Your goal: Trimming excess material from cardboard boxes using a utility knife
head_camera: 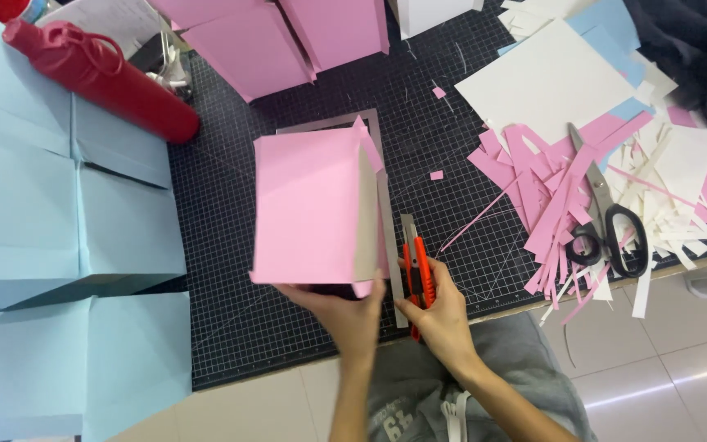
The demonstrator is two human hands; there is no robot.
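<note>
A pink paper box (308, 205) stands on the black cutting mat (231, 327), its open side wall facing right. My left hand (344, 311) grips the box's near bottom edge. My right hand (439, 315) holds an orange utility knife (416, 274) with its blade pointing away from me, laid along a grey metal ruler (392, 245) that runs beside the box's right wall. A grey card sheet (329, 123) lies under the box.
Light blue paper boxes (51, 188) fill the left side. A red bottle (100, 78) lies at the upper left. More pink boxes (280, 37) stand at the back. Black-handled scissors (607, 221) rest on a heap of pink and white paper strips (550, 196) at the right.
</note>
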